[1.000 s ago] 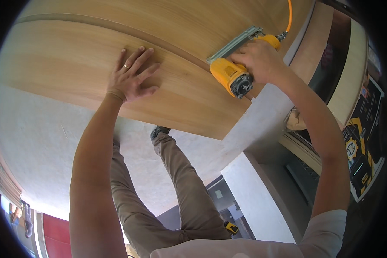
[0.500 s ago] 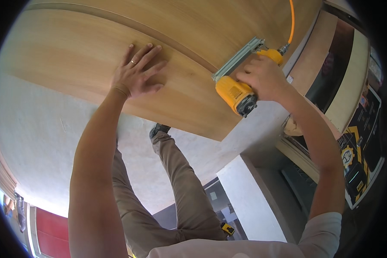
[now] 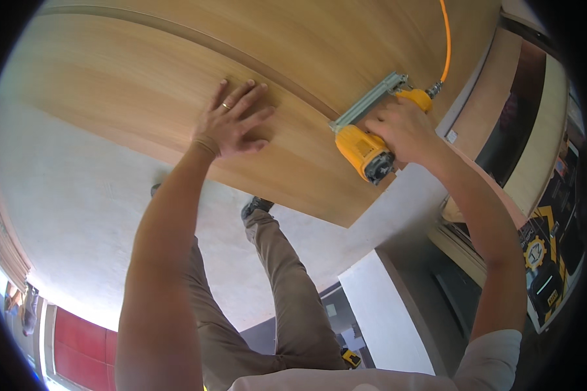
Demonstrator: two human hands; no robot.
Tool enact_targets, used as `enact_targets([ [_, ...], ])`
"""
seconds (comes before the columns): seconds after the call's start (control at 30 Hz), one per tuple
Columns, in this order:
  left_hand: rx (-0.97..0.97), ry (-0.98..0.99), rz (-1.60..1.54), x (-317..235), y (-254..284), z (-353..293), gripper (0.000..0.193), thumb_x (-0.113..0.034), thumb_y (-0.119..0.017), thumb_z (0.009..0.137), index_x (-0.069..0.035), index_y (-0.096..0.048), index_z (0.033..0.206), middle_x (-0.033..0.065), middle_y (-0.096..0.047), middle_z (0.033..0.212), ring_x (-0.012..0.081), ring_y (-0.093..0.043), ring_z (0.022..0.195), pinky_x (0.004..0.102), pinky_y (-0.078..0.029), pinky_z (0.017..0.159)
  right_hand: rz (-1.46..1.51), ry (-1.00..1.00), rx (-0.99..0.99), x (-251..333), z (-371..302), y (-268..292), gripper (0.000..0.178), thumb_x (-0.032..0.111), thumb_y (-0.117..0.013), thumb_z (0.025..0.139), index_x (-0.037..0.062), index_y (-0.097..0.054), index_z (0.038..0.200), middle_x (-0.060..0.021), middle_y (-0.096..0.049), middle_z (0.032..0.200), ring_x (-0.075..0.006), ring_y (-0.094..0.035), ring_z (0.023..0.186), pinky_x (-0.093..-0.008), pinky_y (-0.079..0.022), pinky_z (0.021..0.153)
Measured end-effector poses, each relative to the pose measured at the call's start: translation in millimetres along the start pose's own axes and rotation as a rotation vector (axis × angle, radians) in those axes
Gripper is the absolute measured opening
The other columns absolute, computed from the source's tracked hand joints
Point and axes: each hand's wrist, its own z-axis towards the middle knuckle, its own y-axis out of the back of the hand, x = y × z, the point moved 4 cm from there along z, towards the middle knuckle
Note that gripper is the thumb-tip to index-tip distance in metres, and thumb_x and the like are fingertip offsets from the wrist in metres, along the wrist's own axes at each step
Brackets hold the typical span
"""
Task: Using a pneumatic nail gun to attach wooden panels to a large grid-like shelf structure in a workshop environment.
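Note:
My left hand (image 3: 231, 127) lies flat with spread fingers on a light wood-grain panel (image 3: 293, 163), pressing near its middle. A ring is on one finger. My right hand (image 3: 404, 127) is wrapped round the handle of a yellow pneumatic nail gun (image 3: 362, 148). Its grey magazine (image 3: 372, 101) points up and to the right, and its nose is at the panel near a long groove (image 3: 274, 81). Whether the nose touches the wood cannot be made out. An orange air hose (image 3: 447, 45) runs from the tool's handle end up out of view.
Below the panel's near edge is a pale grey floor (image 3: 78, 169), where my shoe (image 3: 257, 207) stands. At the right lean several boards (image 3: 535, 130) and a black-and-yellow case (image 3: 548, 280). A white block-like cabinet (image 3: 388, 313) stands at lower right; a yellow tape measure (image 3: 351, 358) is beside my hip.
The view has shifted slightly, so panel, floor and boards sit lower and further right. My left hand stays flat on the panel, and my right hand still grips the nail gun by the groove.

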Motion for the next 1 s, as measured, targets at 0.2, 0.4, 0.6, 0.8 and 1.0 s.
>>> enact_targets([
  [0.2,-0.073,0.005,0.007,0.9,6.0,-4.2,0.064,-0.063,-0.066,0.079,-0.032,-0.054,0.134,0.0052,-0.040,0.152,0.0255,-0.034,0.142,0.0535,-0.017,0.122,0.024,0.007,0.016,0.7,3.8,6.6,0.038,0.020,-0.082,0.064,0.0154,-0.069,0.099,-0.0054,-0.070,0.088,-0.0266,-0.067,0.090,-0.0413,-0.049,0.082],
  [0.4,0.022,0.066,0.003,4.4,4.9,-8.2,0.058,-0.062,-0.051,0.092,-0.023,-0.052,0.136,0.0078,-0.042,0.149,0.0263,-0.033,0.142,0.0496,-0.017,0.122,0.199,0.054,-0.301,23.7,60.0,74.4,0.042,0.014,-0.084,0.061,0.0132,-0.069,0.101,-0.0077,-0.071,0.087,-0.0304,-0.068,0.087,-0.0435,-0.051,0.078],
  [0.6,-0.037,0.032,-0.063,2.4,6.0,-12.6,0.053,-0.056,-0.052,0.093,-0.023,-0.052,0.134,0.0066,-0.042,0.147,0.0256,-0.034,0.140,0.0478,-0.019,0.121,0.187,0.031,-0.268,47.0,129.2,101.0,0.046,0.008,-0.083,0.060,0.0127,-0.068,0.103,-0.0097,-0.071,0.088,-0.0329,-0.067,0.086,-0.0429,-0.052,0.075],
  [0.8,-0.034,0.010,-0.124,1.0,6.3,-11.2,0.045,-0.050,-0.054,0.094,-0.020,-0.054,0.128,0.0054,-0.044,0.144,0.0249,-0.035,0.140,0.0482,-0.020,0.121,0.175,0.030,-0.188,57.8,148.5,109.7,0.043,0.009,-0.082,0.062,0.0121,-0.067,0.102,-0.0098,-0.070,0.085,-0.0330,-0.067,0.085,-0.0440,-0.051,0.074],
  [1.0,-0.110,0.002,-0.120,-0.3,4.4,-7.1,0.041,-0.050,-0.056,0.092,-0.021,-0.058,0.121,0.0053,-0.051,0.136,0.0258,-0.041,0.135,0.0484,-0.022,0.120,0.138,0.013,-0.057,51.0,161.4,117.0,0.040,0.010,-0.081,0.061,0.0087,-0.067,0.099,-0.0134,-0.070,0.087,-0.0352,-0.066,0.086,-0.0435,-0.050,0.073],
])
